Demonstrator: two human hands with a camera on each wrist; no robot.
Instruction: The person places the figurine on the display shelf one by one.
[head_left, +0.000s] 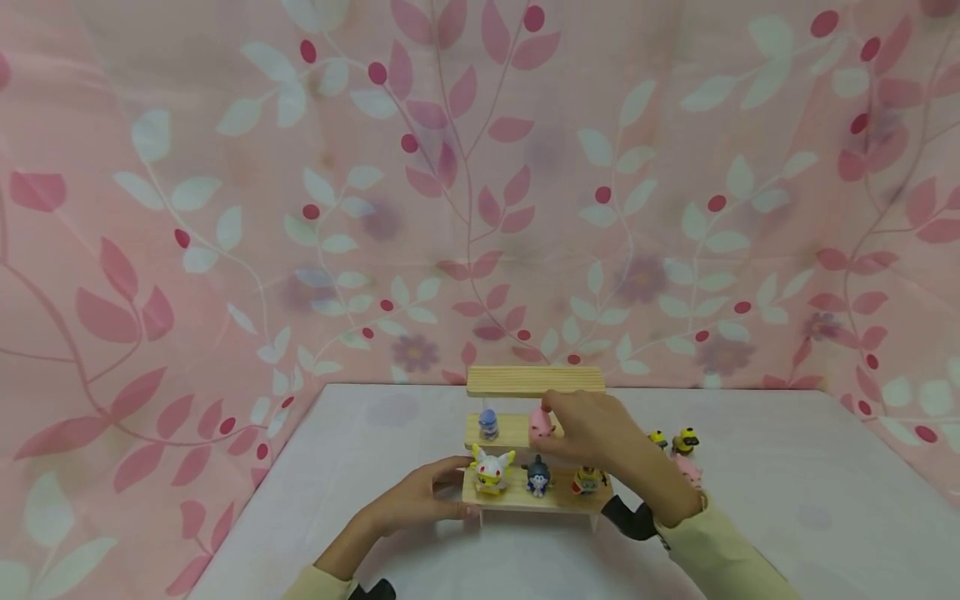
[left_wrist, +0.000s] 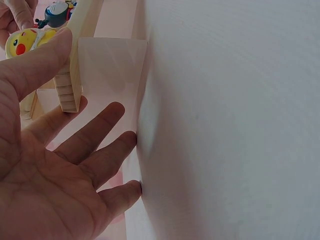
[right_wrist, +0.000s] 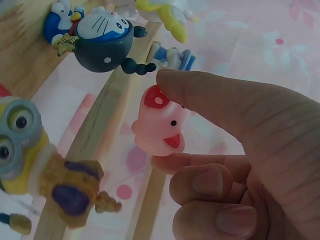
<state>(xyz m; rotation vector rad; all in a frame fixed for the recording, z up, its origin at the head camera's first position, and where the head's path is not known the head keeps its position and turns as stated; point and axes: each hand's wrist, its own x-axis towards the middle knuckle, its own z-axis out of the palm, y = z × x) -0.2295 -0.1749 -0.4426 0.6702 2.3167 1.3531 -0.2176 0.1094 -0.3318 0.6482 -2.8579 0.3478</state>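
Note:
My right hand (head_left: 588, 425) pinches a pink pig figurine (right_wrist: 159, 125) between thumb and forefinger, at the middle step of a small wooden display stand (head_left: 502, 431). At the stand's left end, my left hand (left_wrist: 65, 170) holds the lowest board (left_wrist: 69, 90) between thumb and forefinger, the other fingers spread. On that board stand a white-and-yellow figurine (head_left: 491, 472) with long ears, a dark blue cat-like figurine (head_left: 537, 477) and a yellow goggled minion figurine (right_wrist: 25, 135). A small blue figurine (head_left: 488, 424) stands left of the pig on the middle step.
Right of the stand, two yellow-and-black figurines (head_left: 685, 441) and another pink figurine (head_left: 687, 471) lie on the white-covered table (head_left: 787, 492), partly behind my right forearm. The stand's top board (head_left: 536, 381) rises near a pink floral backdrop (head_left: 480, 208).

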